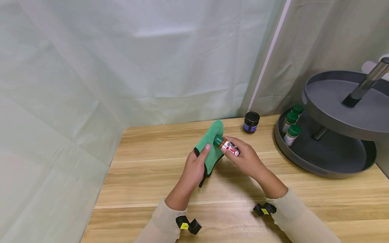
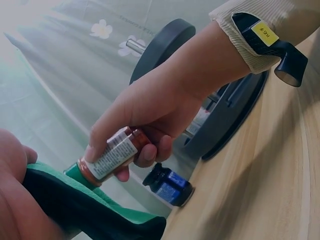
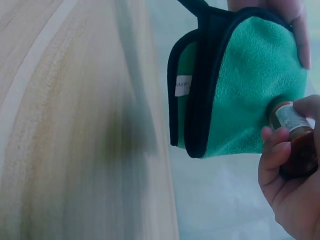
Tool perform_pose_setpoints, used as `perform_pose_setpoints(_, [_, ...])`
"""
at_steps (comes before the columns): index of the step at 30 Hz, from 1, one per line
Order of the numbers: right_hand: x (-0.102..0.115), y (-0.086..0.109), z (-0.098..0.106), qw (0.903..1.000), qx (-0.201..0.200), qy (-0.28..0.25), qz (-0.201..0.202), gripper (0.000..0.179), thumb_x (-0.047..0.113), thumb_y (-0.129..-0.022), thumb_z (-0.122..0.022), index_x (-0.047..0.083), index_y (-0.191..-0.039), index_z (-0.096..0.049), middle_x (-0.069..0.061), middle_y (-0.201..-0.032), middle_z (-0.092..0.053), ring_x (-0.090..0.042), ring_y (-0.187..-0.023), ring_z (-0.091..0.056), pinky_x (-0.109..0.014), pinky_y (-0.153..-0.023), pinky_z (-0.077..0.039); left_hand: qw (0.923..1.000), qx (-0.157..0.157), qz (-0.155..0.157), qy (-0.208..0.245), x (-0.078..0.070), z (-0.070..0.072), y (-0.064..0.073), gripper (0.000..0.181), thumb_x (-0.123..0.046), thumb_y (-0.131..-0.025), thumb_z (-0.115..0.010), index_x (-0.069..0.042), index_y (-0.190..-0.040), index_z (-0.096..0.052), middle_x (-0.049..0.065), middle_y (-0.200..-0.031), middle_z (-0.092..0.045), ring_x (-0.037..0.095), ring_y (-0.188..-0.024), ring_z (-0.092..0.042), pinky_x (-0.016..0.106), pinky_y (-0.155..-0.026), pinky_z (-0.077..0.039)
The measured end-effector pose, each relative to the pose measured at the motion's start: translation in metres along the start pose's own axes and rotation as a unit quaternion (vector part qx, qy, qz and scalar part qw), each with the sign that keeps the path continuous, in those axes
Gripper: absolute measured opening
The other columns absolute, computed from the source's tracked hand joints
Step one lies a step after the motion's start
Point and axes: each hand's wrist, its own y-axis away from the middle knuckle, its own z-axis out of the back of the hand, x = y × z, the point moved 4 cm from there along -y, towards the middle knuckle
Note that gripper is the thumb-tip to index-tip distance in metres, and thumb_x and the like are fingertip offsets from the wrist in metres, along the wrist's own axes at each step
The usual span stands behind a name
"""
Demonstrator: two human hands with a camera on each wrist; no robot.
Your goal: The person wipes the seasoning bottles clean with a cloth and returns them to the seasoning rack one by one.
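My left hand [image 1: 196, 166] grips a green cloth [image 1: 212, 148] with black edging and a hanging loop, thumb on its upper face. The cloth is folded over and held above the table. Between the thumb and fingers of my right hand [image 1: 247, 157] is a spice jar [image 1: 231, 147] with a green cap, a white label and reddish-brown contents. The jar lies tilted, its cap end against the green cloth [image 3: 255, 85]. In the left wrist view the label of the spice jar [image 2: 116, 154] shows small print.
A dark jar with a blue label [image 1: 251, 122] stands near the table's back edge. On the right is a grey two-tier turntable [image 1: 328, 170]; several green-capped spice jars [image 1: 292, 135] stand on its lower tier. Pale curtains [image 1: 182, 67] hang behind the wooden table [image 1: 136, 189].
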Motion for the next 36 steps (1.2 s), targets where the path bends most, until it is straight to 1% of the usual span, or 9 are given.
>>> perform_pose_setpoints(7, [0.002,0.001,-0.002,0.9986,0.029,-0.034,0.029,0.042,0.02,-0.096,-0.069,0.016,-0.138,-0.062,-0.011,-0.131,-0.066,-0.02,-0.093,-0.063,-0.026,-0.072,-0.057,0.9999,0.002,0.01,0.002,-0.001,0.002,0.001,0.065,-0.064,-0.1,-0.046,-0.017,-0.145,-0.051,0.004,-0.142,-0.06,0.02,-0.131,-0.057,0.044,-0.111,-0.047])
perform_pose_setpoints(12, [0.005,0.003,-0.006,0.9958,0.069,-0.05,0.033,0.042,0.016,-0.094,-0.069,0.015,-0.136,-0.064,-0.013,-0.125,-0.068,-0.017,-0.085,-0.063,-0.026,-0.067,-0.057,0.9996,-0.019,0.006,-0.021,-0.001,0.004,0.0,0.062,-0.062,-0.101,-0.044,-0.015,-0.139,-0.057,0.007,-0.133,-0.064,0.018,-0.119,-0.061,0.041,-0.105,-0.051])
perform_pose_setpoints(15, [0.004,0.004,-0.008,0.9945,0.091,-0.044,0.028,0.042,0.017,-0.094,-0.069,0.016,-0.136,-0.064,-0.011,-0.119,-0.069,-0.014,-0.081,-0.062,-0.026,-0.065,-0.056,0.9994,-0.025,-0.001,-0.023,-0.001,0.004,-0.001,0.057,-0.058,-0.103,-0.046,-0.013,-0.135,-0.06,0.008,-0.127,-0.066,0.017,-0.115,-0.061,0.039,-0.103,-0.052])
perform_pose_setpoints(19, [0.003,0.004,-0.011,0.994,0.103,-0.014,0.033,0.042,0.02,-0.094,-0.07,0.016,-0.135,-0.065,-0.008,-0.115,-0.071,-0.012,-0.08,-0.063,-0.025,-0.066,-0.056,0.9997,-0.02,-0.008,-0.015,0.0,0.004,-0.002,0.053,-0.054,-0.104,-0.046,-0.015,-0.135,-0.061,0.006,-0.129,-0.067,0.016,-0.119,-0.061,0.039,-0.106,-0.05])
perform_pose_setpoints(24, [0.001,0.003,-0.012,0.9949,0.09,0.026,0.037,0.042,0.022,-0.093,-0.07,0.016,-0.134,-0.067,-0.007,-0.119,-0.071,-0.011,-0.083,-0.063,-0.024,-0.069,-0.055,0.9998,-0.011,-0.016,0.001,0.0,0.003,-0.003,0.052,-0.052,-0.105,-0.046,-0.016,-0.14,-0.058,0.004,-0.137,-0.064,0.017,-0.127,-0.059,0.038,-0.11,-0.049])
perform_pose_setpoints(27, [-0.001,0.002,-0.012,0.9959,0.075,0.04,0.028,0.042,0.024,-0.092,-0.07,0.016,-0.132,-0.067,-0.007,-0.121,-0.071,-0.011,-0.084,-0.063,-0.023,-0.07,-0.054,0.9998,-0.014,-0.013,0.009,0.0,0.003,-0.003,0.054,-0.054,-0.104,-0.048,-0.017,-0.141,-0.057,0.002,-0.14,-0.062,0.017,-0.13,-0.058,0.038,-0.11,-0.048])
perform_pose_setpoints(29, [-0.002,0.001,-0.011,0.9968,0.066,0.042,0.018,0.041,0.026,-0.092,-0.07,0.016,-0.132,-0.068,-0.007,-0.121,-0.072,-0.012,-0.085,-0.063,-0.023,-0.071,-0.053,0.9997,-0.017,-0.012,0.011,-0.001,0.003,-0.002,0.056,-0.055,-0.103,-0.048,-0.016,-0.142,-0.056,0.003,-0.141,-0.061,0.018,-0.131,-0.057,0.039,-0.11,-0.048])
perform_pose_setpoints(33, [-0.004,-0.001,-0.01,0.9985,0.046,0.028,-0.006,0.039,0.029,-0.094,-0.07,0.015,-0.131,-0.069,-0.008,-0.119,-0.072,-0.014,-0.088,-0.064,-0.026,-0.072,-0.055,0.9996,-0.026,-0.001,0.009,-0.002,0.004,-0.001,0.059,-0.059,-0.101,-0.048,-0.018,-0.142,-0.055,0.0,-0.142,-0.06,0.016,-0.132,-0.056,0.039,-0.111,-0.048])
perform_pose_setpoints(36, [-0.004,-0.001,-0.009,0.9992,0.031,0.018,-0.016,0.04,0.032,-0.096,-0.069,0.016,-0.132,-0.068,-0.008,-0.12,-0.072,-0.016,-0.091,-0.064,-0.028,-0.076,-0.055,0.9994,-0.035,0.0,0.009,-0.003,0.005,-0.001,0.06,-0.06,-0.101,-0.048,-0.017,-0.142,-0.056,0.002,-0.14,-0.061,0.016,-0.129,-0.058,0.039,-0.109,-0.049])
